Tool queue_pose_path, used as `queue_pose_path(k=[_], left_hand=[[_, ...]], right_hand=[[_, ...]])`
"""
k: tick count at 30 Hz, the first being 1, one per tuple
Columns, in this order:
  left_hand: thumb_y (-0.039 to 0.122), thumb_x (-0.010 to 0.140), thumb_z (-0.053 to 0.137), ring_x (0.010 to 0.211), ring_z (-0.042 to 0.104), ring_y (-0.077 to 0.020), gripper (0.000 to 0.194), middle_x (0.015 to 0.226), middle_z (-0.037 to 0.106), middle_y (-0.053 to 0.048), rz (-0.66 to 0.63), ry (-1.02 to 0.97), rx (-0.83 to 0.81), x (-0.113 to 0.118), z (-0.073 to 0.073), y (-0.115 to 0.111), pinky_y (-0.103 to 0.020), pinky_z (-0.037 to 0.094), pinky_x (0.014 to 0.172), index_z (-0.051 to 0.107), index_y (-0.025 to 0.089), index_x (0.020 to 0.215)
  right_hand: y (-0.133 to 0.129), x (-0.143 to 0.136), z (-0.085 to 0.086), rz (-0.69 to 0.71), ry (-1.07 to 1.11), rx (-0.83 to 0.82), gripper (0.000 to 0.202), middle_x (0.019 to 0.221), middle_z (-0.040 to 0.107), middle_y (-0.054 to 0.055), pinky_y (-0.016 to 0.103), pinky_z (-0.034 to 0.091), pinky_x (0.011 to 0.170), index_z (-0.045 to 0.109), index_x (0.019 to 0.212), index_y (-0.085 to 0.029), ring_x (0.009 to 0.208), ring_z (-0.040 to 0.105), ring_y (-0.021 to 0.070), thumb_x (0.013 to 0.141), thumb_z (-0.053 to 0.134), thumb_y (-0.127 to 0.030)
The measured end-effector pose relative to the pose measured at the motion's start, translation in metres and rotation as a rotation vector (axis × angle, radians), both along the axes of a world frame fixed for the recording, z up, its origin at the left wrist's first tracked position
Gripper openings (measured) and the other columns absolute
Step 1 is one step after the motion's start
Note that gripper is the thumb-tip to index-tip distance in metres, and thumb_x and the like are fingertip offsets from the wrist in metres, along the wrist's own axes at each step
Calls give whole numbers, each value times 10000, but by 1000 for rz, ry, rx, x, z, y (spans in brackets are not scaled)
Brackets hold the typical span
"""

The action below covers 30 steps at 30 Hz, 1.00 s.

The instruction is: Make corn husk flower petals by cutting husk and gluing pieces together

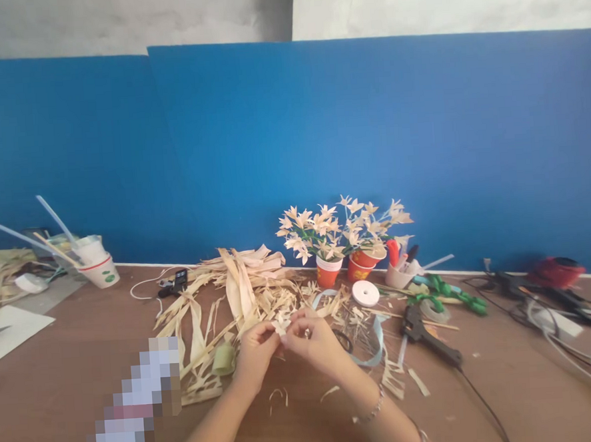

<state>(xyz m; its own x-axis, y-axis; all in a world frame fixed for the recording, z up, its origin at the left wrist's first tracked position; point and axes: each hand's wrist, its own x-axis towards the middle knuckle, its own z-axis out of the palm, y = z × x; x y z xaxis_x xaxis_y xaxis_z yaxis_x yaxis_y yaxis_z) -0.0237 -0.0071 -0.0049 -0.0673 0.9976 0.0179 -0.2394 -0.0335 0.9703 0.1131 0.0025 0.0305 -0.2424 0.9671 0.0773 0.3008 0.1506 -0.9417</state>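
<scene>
Between my two hands, over the middle of the table, is a small pale piece of dried husk (281, 323). My left hand (255, 351) pinches it from the left with thumb and forefinger. From the other side my right hand (313, 340), with a ring on one finger, also has its fingertips closed on it. Its exact shape is partly covered by my fingers. Just behind lies a heap of dried husk strips (240, 291). A green roll (223, 359) sits left of my left hand, and a light blue ribbon (376, 349) curls right of my right hand.
Cups of pale husk flowers (328, 269) stand against the blue panel (290, 141). A white spool (365, 293) and a black glue gun (429, 338) with a trailing cord lie to the right. Cables (557, 332) clutter the far right; a white cup (99, 269) stands left.
</scene>
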Motion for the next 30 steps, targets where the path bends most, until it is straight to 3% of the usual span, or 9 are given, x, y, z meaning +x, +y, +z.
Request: queue_pose_path(k=[10,16,20,25,30], left_hand=[[232,621,697,488,554,-132,93,499,618,10,-40,-17,-10,-2,-2,-1,-213,433,477,649,152,620],[255,680,673,470,515,-108,132,487,584,22,-66,7,68,-3,-3,-1,-198,408,472,631,156,604],[274,683,667,444,498,-109,126,468,577,22,-73,34,33,-2,-1,-1,-201,391,450,638,156,647],[229,653,653,452,498,-108,87,500,598,13,-60,57,-15,-1,-1,0,-201,380,454,653,147,681],[220,668,614,406,419,-72,97,482,533,37,-30,83,-35,-1,-2,1,-188,303,422,624,146,607]], right_hand=[[1,1,2,-9,179,-80,178,942,537,47,318,365,897,602,536,-158,917,535,193,664,635,-278],[-2,2,8,60,143,-27,177,932,550,54,314,385,854,576,552,-160,919,541,194,680,619,-276],[0,6,10,87,85,18,195,906,579,47,300,392,839,550,551,-164,892,556,182,700,601,-279],[12,31,15,38,-152,37,146,723,617,15,245,411,664,607,704,-172,694,564,149,761,518,-273],[25,69,14,-107,-748,-9,120,710,665,50,238,360,606,636,690,-160,684,587,168,718,520,-157]])
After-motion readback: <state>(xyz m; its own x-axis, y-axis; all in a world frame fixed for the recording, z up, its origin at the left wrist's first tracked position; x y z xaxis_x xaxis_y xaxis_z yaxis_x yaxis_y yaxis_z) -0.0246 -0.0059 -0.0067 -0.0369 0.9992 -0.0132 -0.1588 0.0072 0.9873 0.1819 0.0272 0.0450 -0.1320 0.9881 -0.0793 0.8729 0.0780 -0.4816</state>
